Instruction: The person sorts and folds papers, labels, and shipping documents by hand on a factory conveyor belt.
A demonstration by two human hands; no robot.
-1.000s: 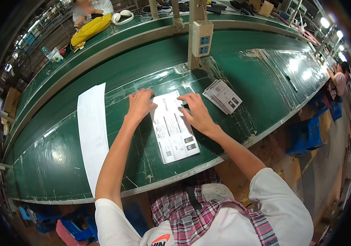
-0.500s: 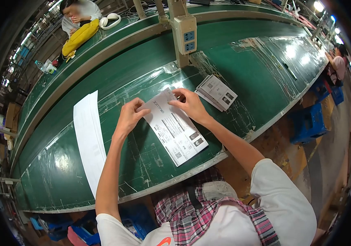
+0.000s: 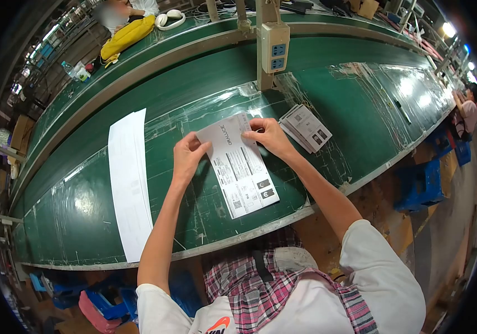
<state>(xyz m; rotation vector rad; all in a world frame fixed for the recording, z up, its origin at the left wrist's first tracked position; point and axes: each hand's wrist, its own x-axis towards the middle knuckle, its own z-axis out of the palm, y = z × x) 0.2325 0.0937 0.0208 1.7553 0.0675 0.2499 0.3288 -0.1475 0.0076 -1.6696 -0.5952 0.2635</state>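
Note:
A printed leaflet (image 3: 242, 177) with "ORALUCE" near its far end lies in front of me, black pictures and a square code at its near end. My left hand (image 3: 188, 158) pinches its far left edge between thumb and fingers. At the far right corner, my right hand (image 3: 272, 137) is closed on the paper, thumb on top. Right of that hand sits a small pile of folded leaflets (image 3: 312, 129), slightly fanned. Long white sheets (image 3: 127, 192) are stacked to the left of my left forearm.
The green worktable (image 3: 71, 222) has scuffed clear tape on it. A post with a socket box (image 3: 276, 49) rises behind the leaflets. Across the bench are a yellow bag (image 3: 129, 39), white headphones (image 3: 170, 20) and a person. Blue stools (image 3: 419, 186) stand at right, near another person.
The leaflet has turned a little and its far end looks spread wider between my hands. Both hands still grip it. The whole view has shifted slightly.

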